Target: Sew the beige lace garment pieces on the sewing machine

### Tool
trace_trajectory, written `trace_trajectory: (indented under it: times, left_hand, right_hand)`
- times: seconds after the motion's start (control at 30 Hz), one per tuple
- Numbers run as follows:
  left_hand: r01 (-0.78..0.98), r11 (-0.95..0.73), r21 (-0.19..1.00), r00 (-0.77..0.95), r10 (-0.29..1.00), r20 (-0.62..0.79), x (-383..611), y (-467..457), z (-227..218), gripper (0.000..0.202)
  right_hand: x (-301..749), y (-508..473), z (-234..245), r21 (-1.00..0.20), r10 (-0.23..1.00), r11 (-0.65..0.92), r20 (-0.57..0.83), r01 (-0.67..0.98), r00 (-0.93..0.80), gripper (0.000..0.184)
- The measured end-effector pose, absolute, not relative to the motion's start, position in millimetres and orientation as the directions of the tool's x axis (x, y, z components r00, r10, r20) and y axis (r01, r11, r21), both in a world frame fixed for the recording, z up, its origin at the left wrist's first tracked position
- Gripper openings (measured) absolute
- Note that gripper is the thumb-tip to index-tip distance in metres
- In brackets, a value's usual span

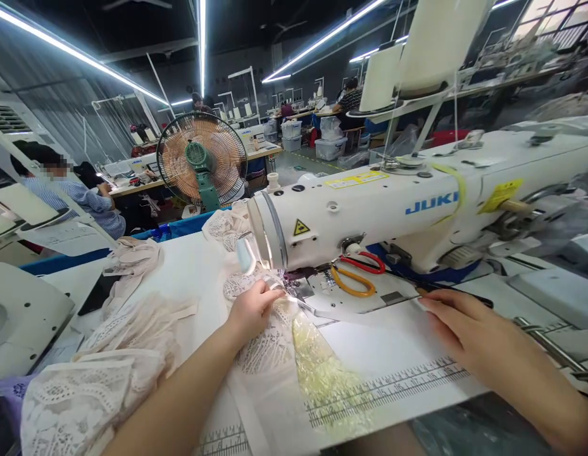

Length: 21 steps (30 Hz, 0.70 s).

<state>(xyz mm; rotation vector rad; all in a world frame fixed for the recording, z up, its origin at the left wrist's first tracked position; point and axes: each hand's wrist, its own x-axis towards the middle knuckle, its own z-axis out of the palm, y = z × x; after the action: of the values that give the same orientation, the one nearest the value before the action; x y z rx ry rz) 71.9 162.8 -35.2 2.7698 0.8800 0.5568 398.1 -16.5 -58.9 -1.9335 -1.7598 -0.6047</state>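
Note:
My left hand [250, 310] is closed, thumb and fingers pinching pale lace fabric [268, 348] just left of the needle area. The lace lies under the head of a white sewing machine [360, 209] and hangs toward me as sheer cloth. A narrow white strip [317, 310] runs from the presser foot along the bed's front edge toward my right hand [478, 335], whose thumb and fingertips are closed at its far end; part of that grip is blurred. Red-handled scissors [369, 261] and a yellow-orange handle loop [353, 283] lie on the machine bed. The needle tip is hidden.
Lace pieces [99, 373] are heaped at left on the white table [180, 253]. Crinkled yellowish film [322, 361] and a printed ruler scale [383, 389] show at the front. A fan [201, 158] stands beyond; thread cones [381, 79] rise at right. A co-worker [94, 196] sits at left.

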Motion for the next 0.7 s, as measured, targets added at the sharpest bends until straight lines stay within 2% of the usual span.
trace_trajectory:
  times: [0.1,0.13,0.17,0.23,0.3,0.33,0.43,0.47,0.53,0.57,0.63,0.7]
  left_hand:
    - [0.556,-0.804,0.209,0.776,0.593,0.216,71,163,-31,0.044]
    - [0.566,-0.801,0.196,0.780,0.597,0.188,71,163,-29,0.044]
    - [0.575,-0.797,0.186,0.782,0.602,0.160,70,164,-27,0.044]
    - [0.597,-0.786,0.163,0.782,0.615,0.101,69,165,-23,0.044]
    - [0.625,-0.769,0.137,0.770,0.635,0.053,68,166,-20,0.045]
    - [0.638,-0.759,0.132,0.762,0.647,0.038,68,166,-19,0.046]
    - [0.640,-0.745,0.186,0.747,0.660,0.075,68,166,-20,0.043]
    - [0.625,-0.747,0.226,0.746,0.657,0.111,67,166,-20,0.042]
    - [0.576,-0.758,0.305,0.739,0.643,0.201,66,165,-23,0.041]
    - [0.549,-0.766,0.334,0.736,0.633,0.241,65,165,-24,0.041]
    - [0.506,-0.787,0.353,0.738,0.607,0.295,63,166,-26,0.043]
    - [0.495,-0.814,0.304,0.764,0.574,0.293,63,165,-27,0.045]
  right_hand:
    - [383,-30,-56,0.066,0.792,0.027,0.607,0.997,-0.061,0.038]
    - [371,-35,-52,0.043,0.771,0.068,0.632,0.997,-0.080,0.037]
    - [355,-41,-47,0.000,0.750,0.103,0.656,0.995,-0.078,0.032]
    - [315,-50,-37,-0.160,0.759,0.236,0.647,0.958,-0.079,0.022]
    - [270,-52,-33,-0.277,0.825,0.424,0.511,0.862,-0.241,0.025]
    - [248,-50,-34,-0.317,0.844,0.442,0.464,0.839,-0.270,0.032]
    - [194,-31,-46,-0.330,0.865,0.373,0.461,0.867,-0.197,0.053]
    - [182,-22,-50,-0.308,0.856,0.345,0.491,0.887,-0.163,0.049]
    - [167,-8,-58,-0.273,0.835,0.281,0.542,0.920,-0.094,0.022]
    - [165,-4,-59,-0.269,0.829,0.268,0.553,0.925,-0.079,0.017]
    - [169,0,-60,-0.279,0.831,0.266,0.552,0.923,-0.073,0.022]
    - [183,-1,-57,-0.292,0.845,0.270,0.528,0.918,-0.080,0.022]
